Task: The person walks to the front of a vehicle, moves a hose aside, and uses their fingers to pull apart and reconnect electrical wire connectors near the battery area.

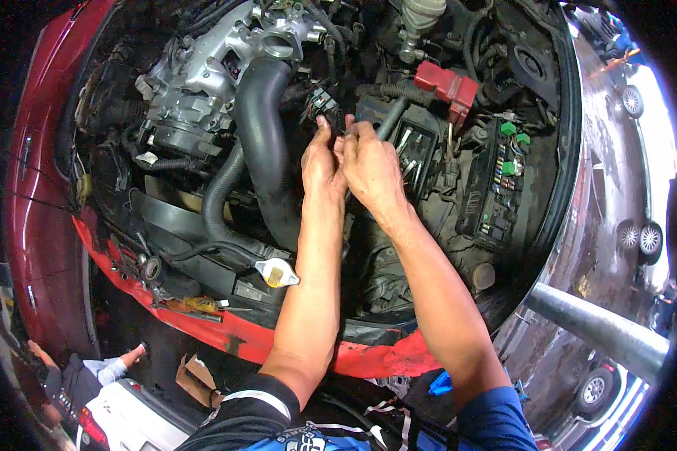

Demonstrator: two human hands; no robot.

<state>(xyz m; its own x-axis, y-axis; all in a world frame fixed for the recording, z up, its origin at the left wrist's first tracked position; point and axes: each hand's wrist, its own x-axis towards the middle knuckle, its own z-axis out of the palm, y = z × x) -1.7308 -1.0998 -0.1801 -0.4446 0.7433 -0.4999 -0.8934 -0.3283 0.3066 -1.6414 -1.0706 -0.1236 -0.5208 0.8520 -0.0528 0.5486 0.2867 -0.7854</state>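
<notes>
Deep in the engine bay, my left hand (322, 161) and my right hand (372, 165) meet, touching each other. The left thumb points up and its other fingers are curled, partly out of sight. My right fingers are bent and pressed together over the same spot. Whatever they grip is hidden between them. Just beyond the fingertips is a wiring connector (323, 99) with thin wires; whether a hand touches it I cannot tell. A thick black intake hose (262, 143) runs left of my left hand. A grey tube (392, 119) lies right beside my right fingers.
The silver engine manifold (210, 64) is at upper left. A red terminal cover (447, 89) and an uncovered fuse box (496, 180) are on the right. Near my left forearm sits a radiator cap (277, 273). A screwdriver (203, 304) lies by the red front edge. Another person (75, 383) is at lower left.
</notes>
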